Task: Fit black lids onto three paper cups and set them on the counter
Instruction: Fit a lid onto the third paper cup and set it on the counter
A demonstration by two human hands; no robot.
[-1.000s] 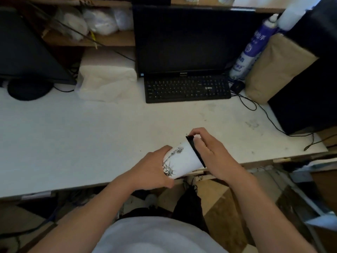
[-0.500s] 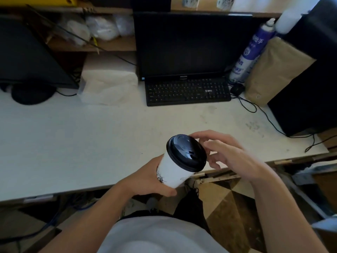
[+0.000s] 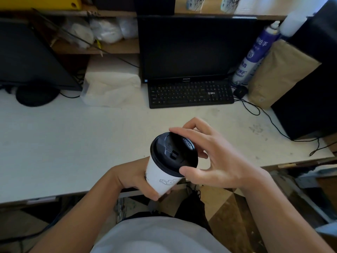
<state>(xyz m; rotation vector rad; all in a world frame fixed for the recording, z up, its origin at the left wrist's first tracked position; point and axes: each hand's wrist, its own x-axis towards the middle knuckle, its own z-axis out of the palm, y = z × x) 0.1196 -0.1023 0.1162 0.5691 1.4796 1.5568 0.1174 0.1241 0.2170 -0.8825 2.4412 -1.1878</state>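
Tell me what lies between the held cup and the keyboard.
Nothing: in the head view, only bare white counter stretches from the cup to the keyboard, apart from the right hand gripping the rim of the lid.

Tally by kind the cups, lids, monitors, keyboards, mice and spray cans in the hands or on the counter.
paper cup: 1
black lid: 1
monitors: 2, the second at far left
keyboard: 1
mouse: 1
spray can: 1
Total: 7

lid (image 3: 174, 154) on cup (image 3: 160, 178), keyboard (image 3: 190, 94) behind, before monitor (image 3: 197, 48)
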